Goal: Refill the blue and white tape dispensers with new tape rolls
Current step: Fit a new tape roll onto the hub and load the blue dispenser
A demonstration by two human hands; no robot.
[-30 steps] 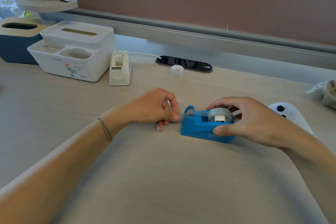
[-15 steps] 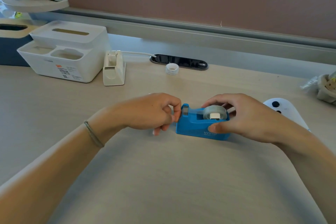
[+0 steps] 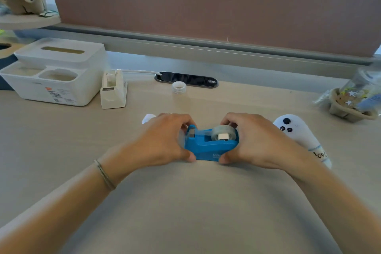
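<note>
While it lies lengthwise left to right at mid-desk, cutter end leftward, the blue dispenser [image 3: 210, 147] is clasped at both ends by the left hand [image 3: 158, 140] and right hand [image 3: 255, 140]. A tape roll [image 3: 223, 133] is seated inside. Farther back, the white dispenser [image 3: 113, 90] is stood, cutter nearward.

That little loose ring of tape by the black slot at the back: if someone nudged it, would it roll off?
Probably not: the tape roll lies flat on the desk, so it would likely slide. It looks small and hollow, so probably light. Stood on edge, it might roll.
</note>
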